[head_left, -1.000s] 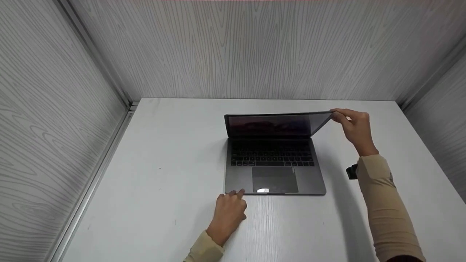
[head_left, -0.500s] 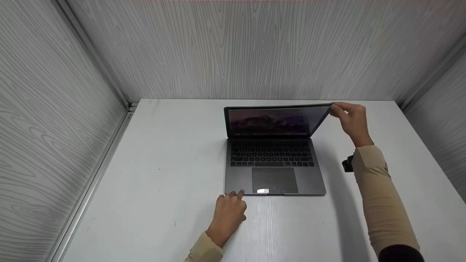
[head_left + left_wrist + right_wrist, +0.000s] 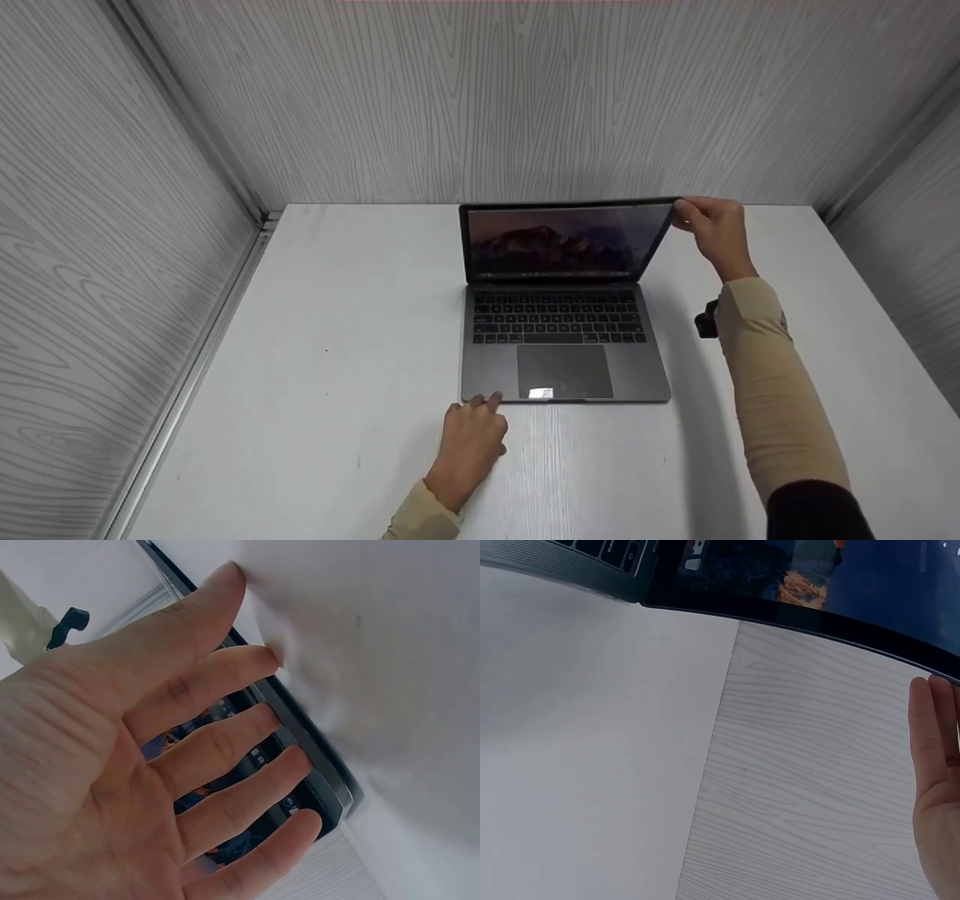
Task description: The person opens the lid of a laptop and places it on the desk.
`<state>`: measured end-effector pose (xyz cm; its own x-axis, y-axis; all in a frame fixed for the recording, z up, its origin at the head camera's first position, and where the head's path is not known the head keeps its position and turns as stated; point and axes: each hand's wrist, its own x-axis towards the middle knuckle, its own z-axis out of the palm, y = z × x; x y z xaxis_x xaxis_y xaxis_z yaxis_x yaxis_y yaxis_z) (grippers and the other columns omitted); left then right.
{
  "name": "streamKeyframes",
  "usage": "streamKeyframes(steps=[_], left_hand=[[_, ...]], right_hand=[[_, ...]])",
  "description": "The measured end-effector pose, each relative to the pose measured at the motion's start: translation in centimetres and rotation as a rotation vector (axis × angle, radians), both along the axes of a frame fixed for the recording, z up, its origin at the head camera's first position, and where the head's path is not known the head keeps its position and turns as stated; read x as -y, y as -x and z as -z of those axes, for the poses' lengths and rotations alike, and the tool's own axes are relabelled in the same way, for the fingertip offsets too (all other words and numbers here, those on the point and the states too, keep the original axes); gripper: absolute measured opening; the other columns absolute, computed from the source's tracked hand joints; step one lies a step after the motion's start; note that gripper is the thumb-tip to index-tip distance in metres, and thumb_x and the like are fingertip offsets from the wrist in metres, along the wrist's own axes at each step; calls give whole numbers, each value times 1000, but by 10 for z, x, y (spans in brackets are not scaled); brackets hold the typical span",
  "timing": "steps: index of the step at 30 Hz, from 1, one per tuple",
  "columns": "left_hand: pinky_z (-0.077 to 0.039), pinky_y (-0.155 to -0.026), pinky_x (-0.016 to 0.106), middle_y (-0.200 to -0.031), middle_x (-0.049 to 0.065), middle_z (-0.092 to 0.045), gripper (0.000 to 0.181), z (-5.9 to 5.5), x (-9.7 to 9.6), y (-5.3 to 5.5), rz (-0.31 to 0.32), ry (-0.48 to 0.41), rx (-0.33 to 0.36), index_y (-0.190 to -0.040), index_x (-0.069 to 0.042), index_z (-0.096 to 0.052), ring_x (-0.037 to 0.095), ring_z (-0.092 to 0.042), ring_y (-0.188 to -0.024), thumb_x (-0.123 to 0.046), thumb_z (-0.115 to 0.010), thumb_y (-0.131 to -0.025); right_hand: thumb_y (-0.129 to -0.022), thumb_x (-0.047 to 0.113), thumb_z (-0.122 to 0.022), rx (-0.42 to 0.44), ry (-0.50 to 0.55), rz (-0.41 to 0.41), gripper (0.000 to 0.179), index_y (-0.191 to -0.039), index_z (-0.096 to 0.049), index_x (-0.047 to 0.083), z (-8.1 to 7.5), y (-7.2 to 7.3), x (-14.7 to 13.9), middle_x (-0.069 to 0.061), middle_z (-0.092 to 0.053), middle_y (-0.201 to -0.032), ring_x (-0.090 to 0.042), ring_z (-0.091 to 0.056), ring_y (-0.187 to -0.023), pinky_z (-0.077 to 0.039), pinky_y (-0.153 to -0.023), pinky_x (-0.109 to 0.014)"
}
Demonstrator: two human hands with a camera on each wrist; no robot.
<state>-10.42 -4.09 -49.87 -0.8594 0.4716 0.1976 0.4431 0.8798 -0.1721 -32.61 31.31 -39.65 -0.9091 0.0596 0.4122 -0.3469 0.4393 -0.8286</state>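
Observation:
A grey laptop (image 3: 566,371) stands on the white table with its screen (image 3: 555,240) raised, leaning slightly toward upright, and a mountain picture lit on it. At the screen's top right corner my right hand (image 3: 716,229) pinches the edge between thumb and fingers. In the right wrist view, only part of the right hand (image 3: 937,780) shows, fingertips at the screen's rim. My left hand (image 3: 469,446) rests its fingertips on the front left edge of the laptop base. The left wrist view shows the left hand (image 3: 180,772) with fingers extended across the laptop's edge.
The white table (image 3: 337,300) meets a wood-grain back wall (image 3: 480,97), with similar panels to the left (image 3: 90,262) and right. A small black device (image 3: 706,320) sits at the right wrist, below the tan sleeve (image 3: 780,405).
The screen has tilted further back and shows more of its picture. My right hand has moved up and slightly left with its corner. The left hand stays in place.

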Motion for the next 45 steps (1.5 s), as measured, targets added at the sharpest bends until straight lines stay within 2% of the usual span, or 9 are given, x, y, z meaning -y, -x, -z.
streamKeyframes(steps=[3,6,12,15,23,31,35,41,45], left_hand=[[-57,-62,33,-114,1,-74,26,0,0,0,-4,0,-5,-76,-18,-82,19,-72,-89,-37,-96,-64],[-57,-62,33,-114,2,-74,27,-1,1,0,-4,-5,-3,-75,-17,-82,19,-72,-90,-37,-96,-63],[-57,-63,34,-114,2,-74,25,-1,1,0,-3,-12,8,-75,-18,-82,19,-72,-90,-35,-96,-64],[-57,-63,33,-114,2,-74,26,-2,0,0,-3,-9,15,-75,-18,-82,19,-72,-91,-37,-96,-63],[-58,-66,34,-118,2,-73,27,-3,1,0,-5,-3,29,-78,-19,-83,20,-72,-98,-39,-94,-64],[-59,-64,35,-116,2,-73,24,-3,4,-1,5,-17,34,-76,-19,-82,20,-72,-96,-37,-94,-65],[-59,-64,35,-117,2,-73,24,-1,6,-2,9,-28,39,-74,-18,-82,21,-72,-98,-36,-95,-65],[-58,-62,34,-117,2,-74,24,0,6,-2,5,-28,45,-74,-18,-81,21,-72,-99,-36,-95,-64],[-59,-62,35,-117,2,-74,25,1,6,-3,4,-22,26,-74,-19,-82,21,-72,-99,-36,-95,-63]], right_hand=[[-102,5,-59,13,14,-1,25,-112,-69,-17,-1,4,2,3,-71,-85,0,-68,-80,-56,-79,-20],[-102,3,-59,20,33,-7,25,-112,-69,-18,-1,6,4,4,-70,-83,0,-68,-78,-56,-79,-20],[-101,-2,-56,44,88,-33,24,-111,-67,-21,-18,-9,16,0,-72,-83,-7,-70,-80,-56,-81,-24],[-102,-1,-56,69,106,-38,25,-112,-66,-21,-16,-11,17,0,-72,-83,-9,-70,-82,-56,-82,-25],[-102,-2,-54,105,140,-49,26,-109,-63,-26,-1,-4,16,-3,-70,-80,-8,-68,-79,-56,-83,-27],[-103,-2,-53,137,134,-42,27,-110,-63,-26,11,-4,20,-21,-71,-89,-7,-69,-78,-58,-82,-31],[-104,4,-52,194,132,-32,30,-115,-64,-22,27,2,17,-27,-69,-99,-12,-70,-82,-58,-82,-34],[-106,13,-54,281,114,0,36,-120,-64,-18,60,13,8,-16,-71,-97,-11,-70,-82,-58,-81,-32],[-106,15,-54,288,81,24,38,-120,-64,-18,70,13,9,-25,-70,-101,-10,-69,-80,-59,-80,-33]])
